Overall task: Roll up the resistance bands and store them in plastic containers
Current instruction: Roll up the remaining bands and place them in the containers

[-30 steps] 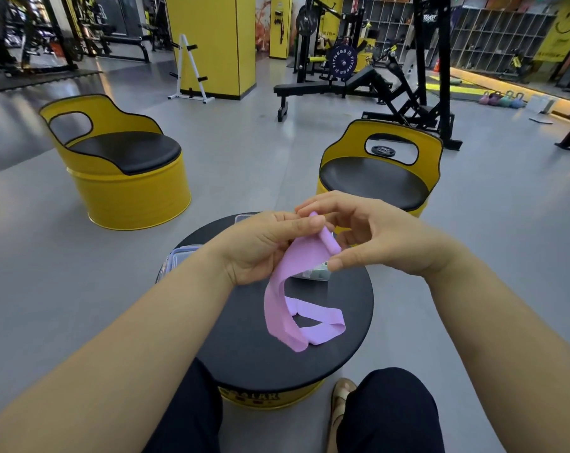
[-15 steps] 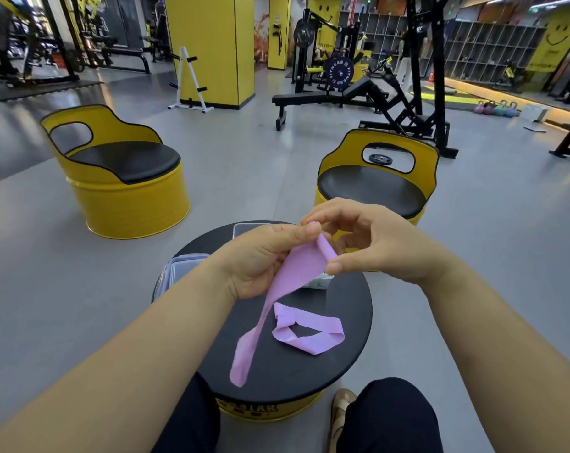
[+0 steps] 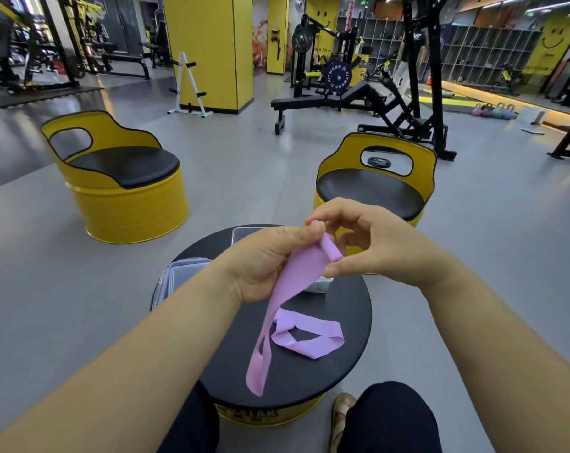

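A lilac resistance band (image 3: 288, 291) hangs from both my hands above the round black table (image 3: 349, 322). Its top end is curled into a small roll between my fingers. My left hand (image 3: 264, 263) pinches the band just below the roll, thumb on top. My right hand (image 3: 371, 245) pinches the roll from the right side. The band's free tail dangles down past the table's front edge. A second lilac band (image 3: 309, 336) lies loosely looped on the table. Clear plastic containers (image 3: 179, 276) sit at the table's back left, another container (image 3: 244, 232) behind my left hand, and one (image 3: 317, 284) is partly hidden under my hands.
Two yellow barrel seats stand beyond the table, one at the left (image 3: 120, 178) and one straight ahead (image 3: 375, 184). Weight benches and racks (image 3: 358, 93) fill the gym behind them. My knees and a sandalled foot (image 3: 340, 416) are under the table's near edge.
The band hung folded a second ago; its tail has dropped and now hangs long. The top end has been curled into a small roll. The view shifted slightly.
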The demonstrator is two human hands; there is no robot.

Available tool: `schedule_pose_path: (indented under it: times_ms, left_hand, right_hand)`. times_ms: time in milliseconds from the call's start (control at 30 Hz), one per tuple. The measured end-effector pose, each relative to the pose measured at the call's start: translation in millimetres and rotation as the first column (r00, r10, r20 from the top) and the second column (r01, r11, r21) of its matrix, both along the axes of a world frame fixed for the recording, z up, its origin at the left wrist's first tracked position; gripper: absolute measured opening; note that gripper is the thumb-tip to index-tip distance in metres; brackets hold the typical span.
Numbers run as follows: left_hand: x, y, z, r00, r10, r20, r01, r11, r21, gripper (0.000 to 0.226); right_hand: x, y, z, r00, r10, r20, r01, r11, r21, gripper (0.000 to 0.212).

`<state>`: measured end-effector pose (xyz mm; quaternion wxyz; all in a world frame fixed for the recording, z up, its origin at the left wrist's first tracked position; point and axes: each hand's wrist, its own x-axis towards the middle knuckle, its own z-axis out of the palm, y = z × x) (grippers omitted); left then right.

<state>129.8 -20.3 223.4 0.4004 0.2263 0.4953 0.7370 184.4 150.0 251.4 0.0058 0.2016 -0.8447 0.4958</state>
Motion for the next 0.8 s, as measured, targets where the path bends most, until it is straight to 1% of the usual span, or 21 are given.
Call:
schedule_pose_path:
  times_ms: [100, 167, 267, 300, 400, 500, 533, 567, 633, 700, 733, 800]
  left_hand:
    - [0, 1, 0, 0.999, 0.033, -0.02, -0.033, 0.999, -0.02, 0.027]
    - [-1, 1, -1, 0.998, 0.029, -0.052, -0.031, 0.999, -0.043, 0.028]
    - [-3, 0, -4, 0.997, -0.01, -0.073, 0.008, 0.999, -0.032, 0.041]
    - [-3, 0, -4, 0.997, -0.016, -0.071, 0.014, 1.0, -0.029, 0.042]
    - [-2, -2, -3, 0.997, -0.03, -0.076, 0.029, 0.999, -0.016, 0.037]
    - [-2, -2, -5, 0.996, 0.001, -0.094, -0.006, 0.998, -0.06, 0.047]
    - [-3, -2, -6, 0.995, 0.006, -0.101, -0.014, 0.997, -0.07, 0.046]
    - [-1, -3, -5, 0.995, 0.013, -0.103, -0.022, 0.996, -0.087, 0.039]
    - [4, -1, -3, 0.992, 0.034, -0.12, -0.049, 0.991, -0.123, 0.017]
    - [9, 2, 0, 0.988, 0.044, -0.147, -0.066, 0.986, -0.151, 0.018]
    - [11, 4, 0, 0.986, 0.043, -0.163, -0.068, 0.986, -0.154, 0.019]
    - [13, 3, 2, 0.984, 0.077, -0.161, -0.099, 0.986, -0.134, 0.023]
  right_hand:
    - [-1, 3, -3, 0.999, 0.017, 0.04, -0.018, 1.0, 0.005, 0.053]
    - [-1, 4, -4, 0.999, 0.021, 0.032, -0.022, 1.0, 0.005, 0.051]
    - [0, 5, -5, 1.0, 0.015, 0.009, -0.015, 1.0, -0.016, 0.047]
    - [0, 5, -5, 1.0, 0.015, 0.002, -0.015, 1.0, -0.017, 0.048]
    - [0, 5, -5, 1.0, 0.023, 0.013, -0.023, 0.999, -0.023, 0.049]
    - [0, 5, -6, 0.999, 0.036, 0.04, -0.036, 0.999, 0.004, 0.052]
    - [1, 5, -6, 0.999, 0.037, 0.036, -0.037, 0.999, 0.011, 0.051]
    - [1, 5, -7, 0.999, 0.035, 0.025, -0.036, 0.999, 0.012, 0.05]
    - [2, 4, -7, 1.0, 0.031, 0.0, -0.031, 0.999, -0.019, 0.044]
    - [3, 2, -8, 0.999, 0.027, -0.033, -0.029, 0.996, -0.079, 0.033]
    - [3, 2, -7, 0.999, 0.023, -0.04, -0.027, 0.995, -0.1, 0.03]
    - [3, 3, -6, 1.0, 0.028, -0.005, -0.028, 0.995, -0.099, 0.038]
